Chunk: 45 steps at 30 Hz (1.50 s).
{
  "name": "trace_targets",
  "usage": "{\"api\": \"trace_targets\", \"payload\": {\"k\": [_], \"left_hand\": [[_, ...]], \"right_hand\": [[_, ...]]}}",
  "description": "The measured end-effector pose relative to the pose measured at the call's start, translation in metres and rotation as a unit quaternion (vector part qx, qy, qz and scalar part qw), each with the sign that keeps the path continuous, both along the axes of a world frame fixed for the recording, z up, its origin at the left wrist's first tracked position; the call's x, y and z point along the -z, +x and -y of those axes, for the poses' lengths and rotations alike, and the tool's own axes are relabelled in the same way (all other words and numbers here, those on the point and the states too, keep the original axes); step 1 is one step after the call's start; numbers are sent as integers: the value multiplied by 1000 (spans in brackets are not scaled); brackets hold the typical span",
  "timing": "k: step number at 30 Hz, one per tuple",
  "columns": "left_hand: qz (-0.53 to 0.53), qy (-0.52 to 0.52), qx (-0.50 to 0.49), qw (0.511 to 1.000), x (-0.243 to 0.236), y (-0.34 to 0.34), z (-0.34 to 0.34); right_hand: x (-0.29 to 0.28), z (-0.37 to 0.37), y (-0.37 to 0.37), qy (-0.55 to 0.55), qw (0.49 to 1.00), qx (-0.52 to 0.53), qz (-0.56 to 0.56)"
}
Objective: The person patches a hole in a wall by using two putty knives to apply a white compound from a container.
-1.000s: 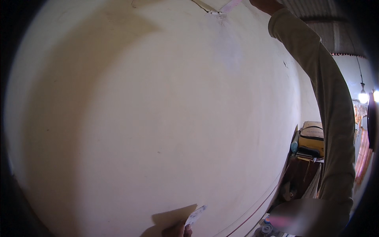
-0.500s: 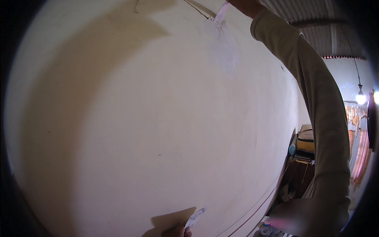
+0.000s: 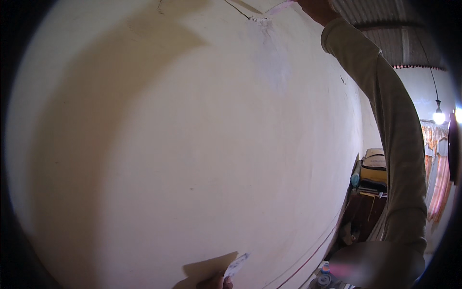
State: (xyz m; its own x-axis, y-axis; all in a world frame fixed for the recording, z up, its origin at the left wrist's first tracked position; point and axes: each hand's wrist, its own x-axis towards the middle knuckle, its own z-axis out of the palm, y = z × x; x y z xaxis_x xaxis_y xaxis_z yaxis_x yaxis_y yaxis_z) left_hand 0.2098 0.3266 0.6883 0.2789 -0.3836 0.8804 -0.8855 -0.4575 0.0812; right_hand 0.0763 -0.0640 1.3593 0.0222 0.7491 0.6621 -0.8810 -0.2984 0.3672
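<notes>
Since half a second ago, the right hand (image 3: pixel 317 10) has shifted rightward in the head view, and the pinkish blade (image 3: pixel 281 6) it carries lies at a flatter slant; the whole scene has slipped a little too. From my end I see that hand at the top edge, its olive sleeve (image 3: pixel 404 144) arching down the right side. Its fingers are partly cut off by the frame, but they are clenched on the blade, whose far end sits just beside a crumbly whitish patch (image 3: pixel 261 20) on the pale wall (image 3: pixel 192 144); I can't tell whether it touches. A dark crack (image 3: pixel 237 7) runs up leftward from that patch, and a faint mauve smear (image 3: pixel 272 67) spreads below it. At the bottom edge, the left hand (image 3: pixel 226 283) pinches a small pale, speckled flat piece (image 3: pixel 237 264), its shadow cast on the wall. Off to the right I make out a cream and yellow bag (image 3: pixel 374 161) on dark brown furniture (image 3: pixel 361 209), a teal roll (image 3: pixel 356 179) next to it, a lit bulb (image 3: pixel 439 117) hanging near orange-pink curtains (image 3: pixel 438 192), and corrugated roofing (image 3: pixel 385 36) above.
</notes>
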Motion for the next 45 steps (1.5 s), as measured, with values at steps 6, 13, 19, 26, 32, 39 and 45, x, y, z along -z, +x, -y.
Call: {"api": "trace_targets", "payload": {"k": [6,13,19,26,32,39,45], "left_hand": [[-18,-3,-29,999,-2,2,-10],[12,-40,-10,999,2,11,-7],[1,-35,-37,999,-5,6,-11],[16,-36,-14,999,-1,7,-4],[31,-36,-19,999,3,9,-5],[37,-47,5,998,10,8,-6],[17,-31,5,999,9,9,-2]], "right_hand": [[21,-61,23,82,988,125,-37],[15,-75,37,61,984,164,13],[21,-78,47,142,981,129,5],[13,-39,17,124,988,88,18],[28,-68,15,78,984,152,-41],[31,-74,32,112,986,122,-10],[23,-54,10,7,994,108,32]]}}
